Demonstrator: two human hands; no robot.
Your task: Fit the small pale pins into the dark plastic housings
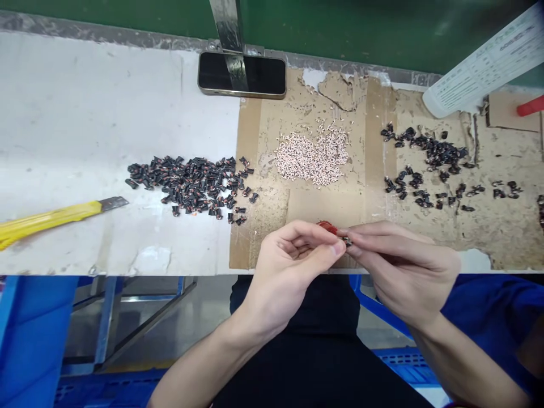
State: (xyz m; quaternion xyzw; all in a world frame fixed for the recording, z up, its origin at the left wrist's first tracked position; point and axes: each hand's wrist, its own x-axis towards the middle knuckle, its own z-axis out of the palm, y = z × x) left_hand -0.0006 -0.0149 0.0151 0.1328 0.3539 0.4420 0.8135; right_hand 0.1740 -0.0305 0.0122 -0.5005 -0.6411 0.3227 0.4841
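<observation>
My left hand [293, 260] and my right hand [399, 263] meet at the table's front edge, fingertips pinched together on a small dark part [347, 241]. A bit of something red [327, 226] shows just behind the left fingers. A pile of small black parts [193, 184] lies on the white table to the left. A heap of tiny pale pink pieces [312, 156] sits on the cardboard sheet [272, 226] straight ahead. More loose black parts [433, 164] are scattered to the right.
A yellow utility knife [51, 218] lies at the left front. A phone [242, 73] lies at the back by a metal post [227, 25]. A printed sheet [488, 65] and a red object [531, 106] are at the back right. Blue frames stand below the table.
</observation>
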